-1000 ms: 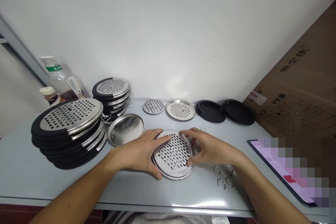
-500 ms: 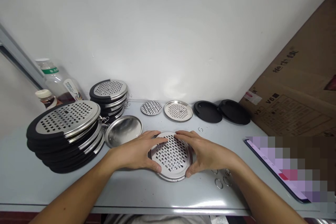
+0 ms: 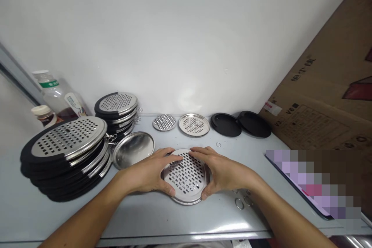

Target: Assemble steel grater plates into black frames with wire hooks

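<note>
Between my hands a round metal grater disc (image 3: 187,176) with rows of slots lies on the grey table, a metal rim showing beneath it. My left hand (image 3: 155,170) curls round its left edge, thumb at the front and fingers at the back. On the opposite edge my right hand (image 3: 221,170) grips in the same way. Left of my left hand a shiny shallow metal dish (image 3: 133,149) leans against a stack of finished-looking graters (image 3: 69,139) with black rims. Several metal rings (image 3: 240,203) lie beside my right wrist, partly hidden by the arm.
Along the wall are a small grater plate (image 3: 164,122), a perforated disc in a metal rim (image 3: 194,125) and black round covers (image 3: 226,124). A second grater stack (image 3: 116,104) and bottles (image 3: 58,93) stand left. Right are a cardboard box (image 3: 319,104) and a blurred phone-like screen (image 3: 302,186).
My view has shifted slightly, so the scene sits a little lower and further left. Both hands keep their grip on the grater disc.
</note>
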Motion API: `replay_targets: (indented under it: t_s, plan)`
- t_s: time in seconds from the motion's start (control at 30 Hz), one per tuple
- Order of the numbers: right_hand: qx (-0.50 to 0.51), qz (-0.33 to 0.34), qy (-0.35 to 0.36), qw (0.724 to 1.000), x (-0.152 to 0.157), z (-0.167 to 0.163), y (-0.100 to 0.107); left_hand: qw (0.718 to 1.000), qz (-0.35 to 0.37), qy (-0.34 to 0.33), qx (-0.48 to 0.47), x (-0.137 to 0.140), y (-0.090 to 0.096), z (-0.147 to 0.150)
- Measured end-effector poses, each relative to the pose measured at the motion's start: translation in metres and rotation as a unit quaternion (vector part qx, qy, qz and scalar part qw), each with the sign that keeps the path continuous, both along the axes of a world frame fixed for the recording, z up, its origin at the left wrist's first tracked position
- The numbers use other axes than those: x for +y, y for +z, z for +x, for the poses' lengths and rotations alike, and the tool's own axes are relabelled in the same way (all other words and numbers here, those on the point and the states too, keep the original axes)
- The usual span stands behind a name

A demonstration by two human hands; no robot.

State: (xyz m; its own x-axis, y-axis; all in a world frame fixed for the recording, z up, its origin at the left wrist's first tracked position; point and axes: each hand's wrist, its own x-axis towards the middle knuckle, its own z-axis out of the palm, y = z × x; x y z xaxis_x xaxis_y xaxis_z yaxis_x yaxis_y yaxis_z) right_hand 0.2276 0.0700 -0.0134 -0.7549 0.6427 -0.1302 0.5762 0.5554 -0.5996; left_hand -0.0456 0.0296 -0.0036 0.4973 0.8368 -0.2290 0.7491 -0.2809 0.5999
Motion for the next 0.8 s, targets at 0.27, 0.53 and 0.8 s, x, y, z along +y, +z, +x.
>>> replay_targets:
  t_s: [0.27, 0.53, 0.8]
  plan:
    - [0.004, 0.016, 0.017, 1.0, 0.002, -0.002, 0.007, 1.0, 0.01, 0.006, 0.022, -0.002, -0.002, -0.005]
    - [0.048, -0.003, 0.005, 0.999, 0.012, 0.018, 0.024, 0.998, 0.052, -0.018, 0.015, -0.001, -0.016, 0.001]
    - [-0.164, 0.273, -0.245, 0.916, 0.127, 0.056, 0.033, 0.999, 0.033, -0.028, 0.031, -0.003, -0.014, 0.001]
